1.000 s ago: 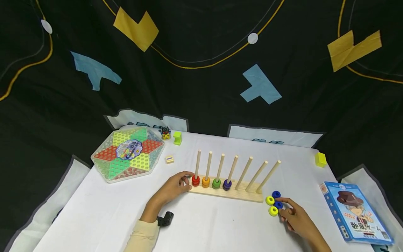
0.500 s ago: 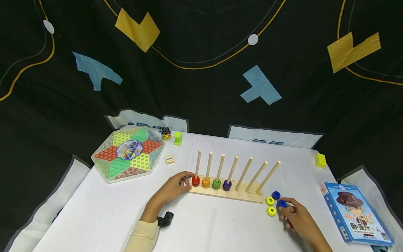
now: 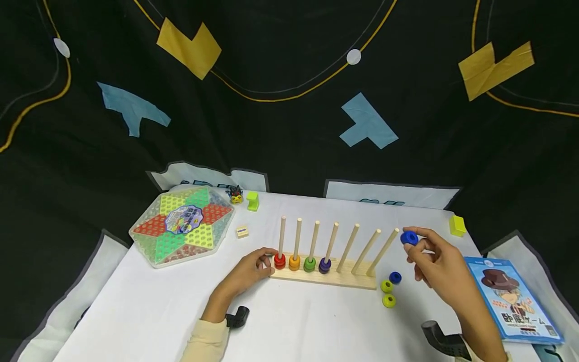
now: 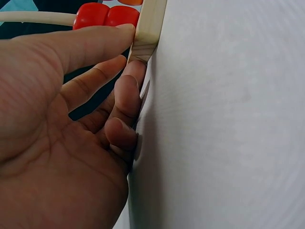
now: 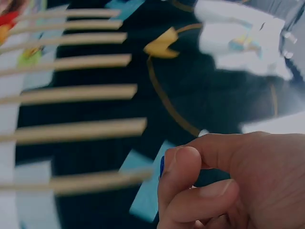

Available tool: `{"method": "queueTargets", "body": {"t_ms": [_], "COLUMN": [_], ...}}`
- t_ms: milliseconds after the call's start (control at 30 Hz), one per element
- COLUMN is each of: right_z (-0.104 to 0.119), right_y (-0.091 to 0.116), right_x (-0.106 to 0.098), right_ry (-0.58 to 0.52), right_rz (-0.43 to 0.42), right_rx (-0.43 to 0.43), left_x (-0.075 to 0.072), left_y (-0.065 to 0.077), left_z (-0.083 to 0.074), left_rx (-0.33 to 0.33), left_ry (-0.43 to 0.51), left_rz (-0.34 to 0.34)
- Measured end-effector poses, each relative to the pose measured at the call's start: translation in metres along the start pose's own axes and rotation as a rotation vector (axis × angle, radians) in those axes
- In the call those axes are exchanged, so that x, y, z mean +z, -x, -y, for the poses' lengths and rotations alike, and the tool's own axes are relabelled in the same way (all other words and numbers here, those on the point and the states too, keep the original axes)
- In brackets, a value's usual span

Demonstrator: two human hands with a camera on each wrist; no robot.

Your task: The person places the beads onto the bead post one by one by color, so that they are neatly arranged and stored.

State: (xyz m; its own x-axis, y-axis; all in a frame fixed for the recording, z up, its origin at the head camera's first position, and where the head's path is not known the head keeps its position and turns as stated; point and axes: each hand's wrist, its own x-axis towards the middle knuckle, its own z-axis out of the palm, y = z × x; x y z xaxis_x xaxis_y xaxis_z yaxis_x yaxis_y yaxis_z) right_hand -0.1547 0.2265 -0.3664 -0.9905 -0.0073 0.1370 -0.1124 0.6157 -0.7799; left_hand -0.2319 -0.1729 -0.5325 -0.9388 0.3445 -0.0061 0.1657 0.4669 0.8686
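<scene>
My left hand grips the left end of a wooden peg board; its thumb lies near the red rings in the left wrist view. Several upright pegs stand on the board. Orange rings, green rings and purple rings sit low on pegs to the right of the red ones. Raised beside the top of the rightmost peg, my right hand pinches a blue ring between thumb and index finger. Only a sliver of that ring shows in the right wrist view.
On the table by the board's right end lie another blue ring, a yellow ring and a second yellow ring. A blue box lies far right, a Chinese checkers set back left. Small blocks and a figurine stand behind.
My right hand has taken hold of one blue ring among the loose ones and lifted it up and away, to the height of the peg tops. My left hand stays on the board.
</scene>
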Motion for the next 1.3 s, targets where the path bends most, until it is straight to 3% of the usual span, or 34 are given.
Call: {"method": "queueTargets", "body": {"t_ms": [167,267,700,1033,1300], "right_z": [0.028,0.036,0.045,0.05,0.024], "right_y": [-0.013,-0.02,-0.036,-0.023,-0.007], "right_x": [0.012,0.022,0.046,0.025,0.0], "right_ry": [-0.052,-0.051,-0.037,0.022,0.028], "right_rz": [0.09,0.148,0.232,0.097,-0.032], "right_rx": [-0.068,-0.066,-0.026,-0.072,-0.028], "left_x": [0.006,0.008,0.011,0.005,-0.002], "left_y": [0.002,0.004,0.006,0.002,0.001], "left_z": [0.004,0.003,0.002,0.0,-0.004], "left_rx": [-0.004,-0.01,0.008,0.009,-0.005], "left_ry": [0.015,0.015,0.035,0.004,-0.005], "left_rz": [0.013,0.019,0.034,0.003,-0.001]}}
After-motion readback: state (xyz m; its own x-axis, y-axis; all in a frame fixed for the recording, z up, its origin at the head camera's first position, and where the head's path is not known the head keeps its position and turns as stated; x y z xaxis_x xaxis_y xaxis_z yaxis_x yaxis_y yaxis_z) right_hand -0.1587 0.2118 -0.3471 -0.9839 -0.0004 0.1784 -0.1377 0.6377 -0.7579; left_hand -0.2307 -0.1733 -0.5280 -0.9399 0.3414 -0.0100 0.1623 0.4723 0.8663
